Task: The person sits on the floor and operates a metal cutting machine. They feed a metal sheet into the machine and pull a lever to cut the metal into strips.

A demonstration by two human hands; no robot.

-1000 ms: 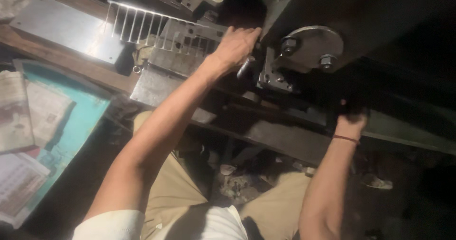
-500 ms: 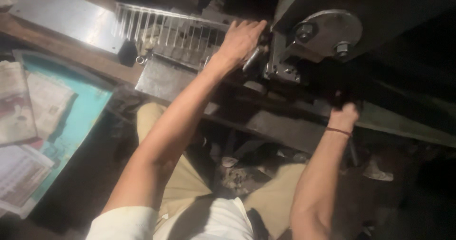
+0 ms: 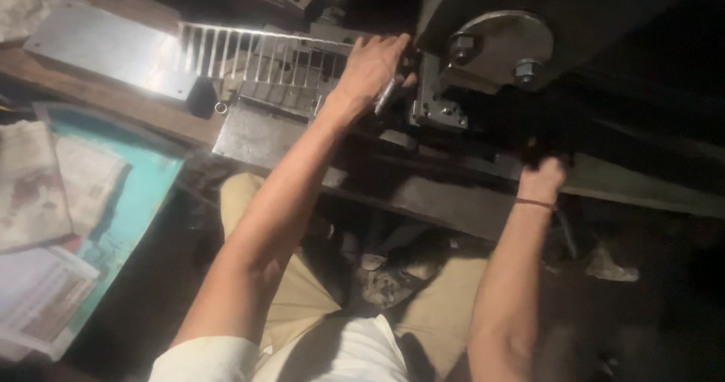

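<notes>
We see a slotted metal strip, pale and shiny, lying flat along the dark machine's bed with its comb-like teeth in an even row (its left part is a plain unslotted plate). Just beside its right end, a short bright metal rod slants downward at the machine's steel block.

Workshop; heavy steel press machine

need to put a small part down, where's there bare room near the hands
Bare patches: the flat shiny metal plate left of the slotted metal comb strip, and the turquoise tray's right part beside the stacked papers. Crowded: around the left hand at the dark machine's round steel disc, and by the right hand below it.
</notes>
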